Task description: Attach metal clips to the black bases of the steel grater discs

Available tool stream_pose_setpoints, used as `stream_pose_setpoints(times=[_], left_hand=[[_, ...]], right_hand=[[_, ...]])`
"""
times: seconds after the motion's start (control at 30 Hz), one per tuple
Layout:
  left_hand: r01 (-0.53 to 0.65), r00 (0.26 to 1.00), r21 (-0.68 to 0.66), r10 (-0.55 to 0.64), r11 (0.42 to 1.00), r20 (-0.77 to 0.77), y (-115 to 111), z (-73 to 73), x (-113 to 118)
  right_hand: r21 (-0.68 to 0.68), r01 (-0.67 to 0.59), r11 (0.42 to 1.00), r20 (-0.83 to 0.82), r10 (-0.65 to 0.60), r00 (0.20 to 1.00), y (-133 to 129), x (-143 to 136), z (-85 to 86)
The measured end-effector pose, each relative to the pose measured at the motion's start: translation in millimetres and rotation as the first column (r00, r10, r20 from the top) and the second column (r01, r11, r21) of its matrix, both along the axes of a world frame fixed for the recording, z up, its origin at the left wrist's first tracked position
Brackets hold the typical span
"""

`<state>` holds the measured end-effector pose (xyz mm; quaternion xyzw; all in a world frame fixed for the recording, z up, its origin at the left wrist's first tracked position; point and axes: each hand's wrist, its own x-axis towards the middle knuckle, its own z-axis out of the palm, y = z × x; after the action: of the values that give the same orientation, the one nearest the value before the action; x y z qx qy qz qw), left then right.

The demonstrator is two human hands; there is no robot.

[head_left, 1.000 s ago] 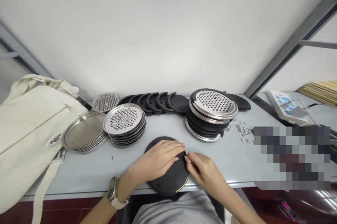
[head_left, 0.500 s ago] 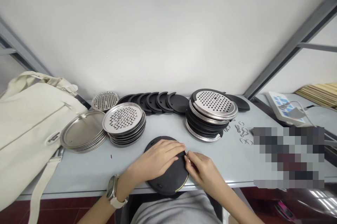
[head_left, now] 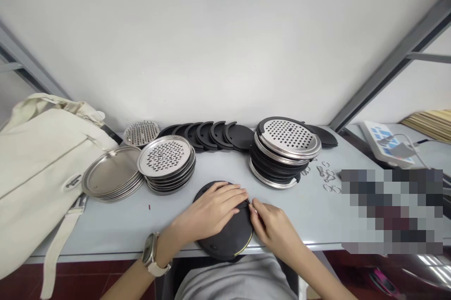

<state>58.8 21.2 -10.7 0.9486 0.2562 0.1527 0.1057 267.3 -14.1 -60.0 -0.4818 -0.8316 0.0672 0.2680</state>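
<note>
A round black disc (head_left: 229, 239) lies at the table's front edge, with a thin yellowish line along part of its lower right rim. My left hand (head_left: 216, 208) rests flat on top of it, fingers stretched toward the right rim. At that rim my right hand (head_left: 269, 222) pinches a small metal ring (head_left: 250, 203), mostly covered by thumb and fingers. Whether the ring passes through the disc is hidden. Loose metal rings (head_left: 327, 188) are scattered to the right. Beyond the disc stands a pile of perforated metal grater plates and black discs (head_left: 287, 150).
Left of the disc are stacked grater plates (head_left: 167, 159), plain metal plates (head_left: 111, 173) and another grater plate (head_left: 141, 133). Black notched discs (head_left: 239, 135) overlap along the wall. A cream bag (head_left: 45, 164) covers the left end; a power strip (head_left: 384, 142) sits right.
Both hands stay at the disc. My right hand's fingers have shifted very slightly at the rim around the metal ring. The view has shifted a little.
</note>
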Motion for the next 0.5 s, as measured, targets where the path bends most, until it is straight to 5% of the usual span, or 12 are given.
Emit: stream_pose_setpoints(times=[0.5], left_hand=[[-0.005,0.996,-0.078,0.012,0.997,0.086,-0.5,-6.1,-1.1]], right_hand=[[0.089,0.149,0.985,0.028,-0.153,0.988,-11.1,-12.1,-1.8]])
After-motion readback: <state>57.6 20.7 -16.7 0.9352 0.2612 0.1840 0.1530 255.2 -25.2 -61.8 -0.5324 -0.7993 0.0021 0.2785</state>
